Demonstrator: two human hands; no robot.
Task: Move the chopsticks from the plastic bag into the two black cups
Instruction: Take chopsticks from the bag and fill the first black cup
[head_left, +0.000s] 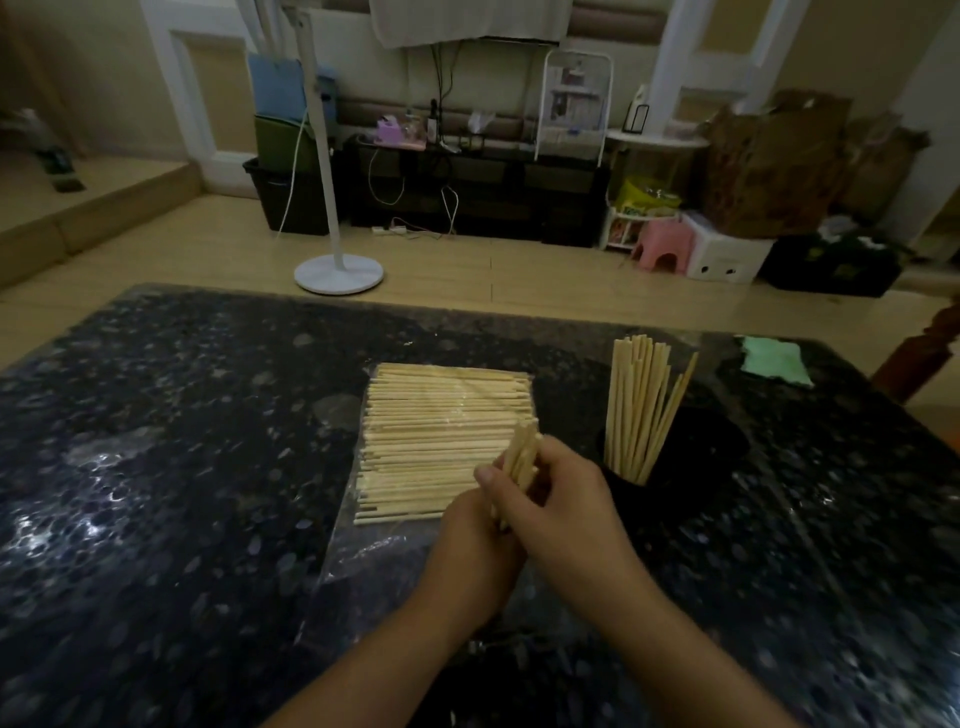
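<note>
A clear plastic bag (363, 561) lies flat in the middle of the dark table, with a wide layer of pale wooden chopsticks (441, 421) lying crosswise in it. Over the bag's right near corner, my left hand (472, 545) and my right hand (550, 499) both clasp a small bundle of chopsticks (522, 454), its tips pointing up and away. To the right stands a black cup (675, 467) with several chopsticks (636, 405) standing upright in it. A second black cup is not discernible against the dark table.
The table (182, 441) is dark speckled stone under a glossy cover. A green cloth (774, 361) lies at its far right, beside a wooden chair post (930, 348). Beyond the far edge are a white fan stand (337, 273), a pink stool (662, 247) and boxes.
</note>
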